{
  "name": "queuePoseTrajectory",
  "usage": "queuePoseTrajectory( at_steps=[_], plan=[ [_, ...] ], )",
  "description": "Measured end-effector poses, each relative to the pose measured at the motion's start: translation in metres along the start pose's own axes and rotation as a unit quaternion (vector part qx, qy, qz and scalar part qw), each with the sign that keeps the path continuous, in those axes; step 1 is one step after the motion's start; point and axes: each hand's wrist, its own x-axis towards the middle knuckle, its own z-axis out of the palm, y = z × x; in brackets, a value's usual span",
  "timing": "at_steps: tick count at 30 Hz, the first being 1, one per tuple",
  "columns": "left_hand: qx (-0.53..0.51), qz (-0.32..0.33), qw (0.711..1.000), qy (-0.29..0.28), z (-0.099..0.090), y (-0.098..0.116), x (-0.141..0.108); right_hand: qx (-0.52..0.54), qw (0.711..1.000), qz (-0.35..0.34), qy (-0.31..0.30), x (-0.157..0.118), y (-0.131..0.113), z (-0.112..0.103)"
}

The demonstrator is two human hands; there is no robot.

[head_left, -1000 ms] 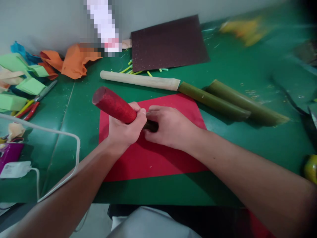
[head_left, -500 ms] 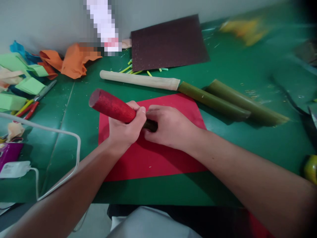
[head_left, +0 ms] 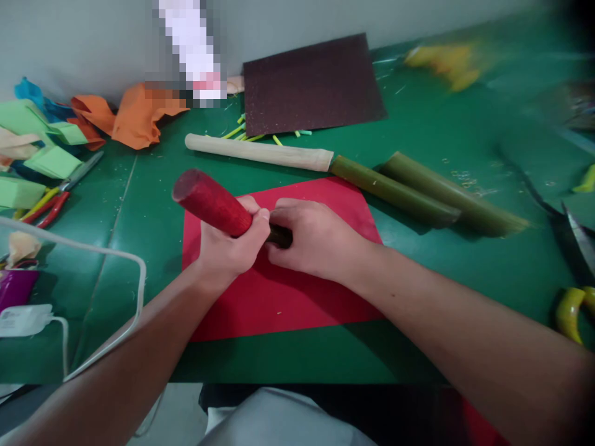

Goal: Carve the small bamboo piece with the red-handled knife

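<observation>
One red cylinder (head_left: 211, 201), tilted above one red sheet (head_left: 297, 303) on the green tabletop (head_left: 325, 359), its lower end wrapped by the left hand (head_left: 227, 248); one dark narrow piece (head_left: 280, 235), just right of that hand, pinched between thumb and fingers of the right hand (head_left: 320, 238). Beyond both hands, one pale stick (head_left: 260, 152) and two green tubes (head_left: 395, 191). Hidden inside the left hand: any join between cylinder and piece. Hard to make out: right fingertips. Partly cut off at the right edge: one pair of yellow-handled scissors (head_left: 571, 313).
</observation>
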Motion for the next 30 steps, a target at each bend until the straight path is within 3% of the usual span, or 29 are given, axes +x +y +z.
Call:
queuePoseTrajectory(
  at_steps=[3,7,11,16,22,30],
  plan=[
    [-0.041,-0.01,0.999,0.02,-0.004,-0.003,0.001,-0.035,0.999,0.02,-0.002,-0.001,-0.001,-0.001],
    [-0.121,-0.03,0.988,0.091,-0.009,-0.005,0.001,-0.062,0.997,0.037,0.017,-0.004,-0.005,-0.003],
    [-0.135,-0.03,0.979,0.147,-0.011,-0.001,0.0,-0.052,0.997,0.034,0.047,-0.008,-0.01,-0.007],
    [-0.116,-0.056,0.981,0.145,-0.01,0.001,0.0,-0.043,0.998,0.041,0.017,-0.006,-0.009,-0.009],
    [-0.103,-0.08,0.981,0.145,-0.008,-0.002,0.001,0.021,0.999,0.028,0.022,-0.004,-0.007,-0.007],
    [-0.117,-0.092,0.977,0.15,-0.007,-0.003,0.001,0.024,0.998,0.048,0.028,-0.007,-0.009,-0.004]
  ],
)
